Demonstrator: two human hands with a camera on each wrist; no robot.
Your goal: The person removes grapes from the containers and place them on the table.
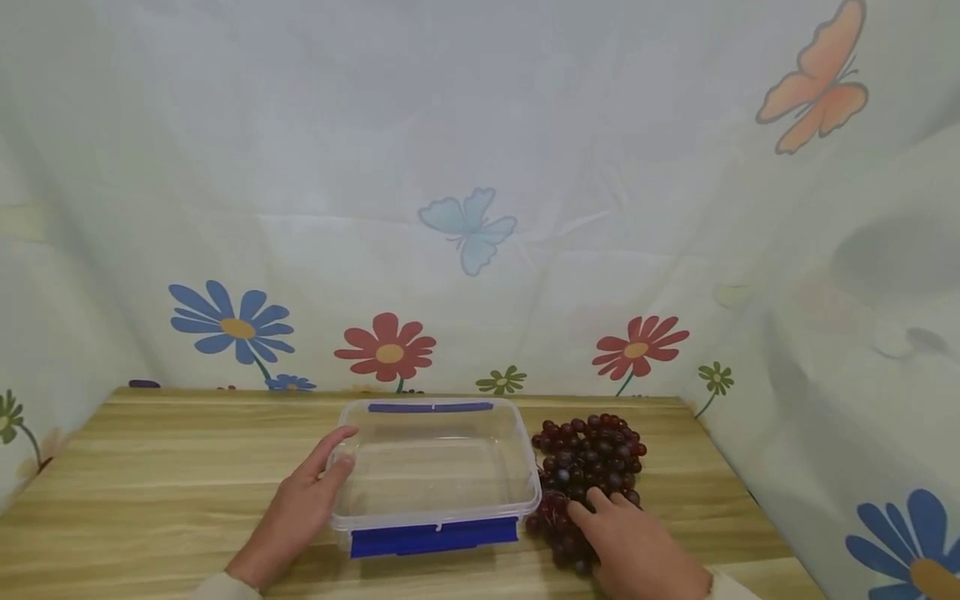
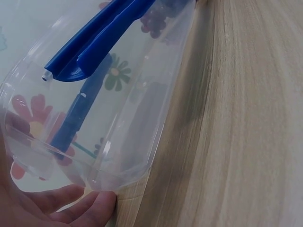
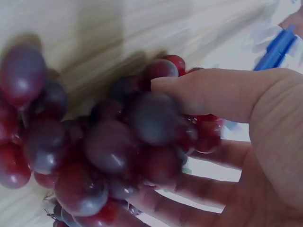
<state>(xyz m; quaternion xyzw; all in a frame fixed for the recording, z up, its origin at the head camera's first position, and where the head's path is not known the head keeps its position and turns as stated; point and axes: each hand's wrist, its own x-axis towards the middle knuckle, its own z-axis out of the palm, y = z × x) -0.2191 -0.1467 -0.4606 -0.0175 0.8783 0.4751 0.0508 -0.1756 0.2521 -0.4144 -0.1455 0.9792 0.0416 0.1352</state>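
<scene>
A clear plastic food container (image 1: 442, 514) with blue clip latches stands lidless on the table. My left hand (image 1: 300, 500) holds its left side, the thumb at the rim; in the left wrist view several fingers (image 2: 99, 208) touch the outside near the bottom. To the right lies a large bunch of dark red grapes (image 1: 592, 458). My right hand (image 1: 637, 542) grips the near part of that bunch. The right wrist view shows the thumb (image 3: 203, 94) over the grapes (image 3: 113, 146) and the fingers curled underneath, their tips partly hidden by the fruit.
The wood-grain table (image 1: 187, 467) extends to both sides of the container. Behind and beside it hangs a pale cloth (image 1: 300, 167) printed with flowers and butterflies. The container's right wall stands close beside the grapes.
</scene>
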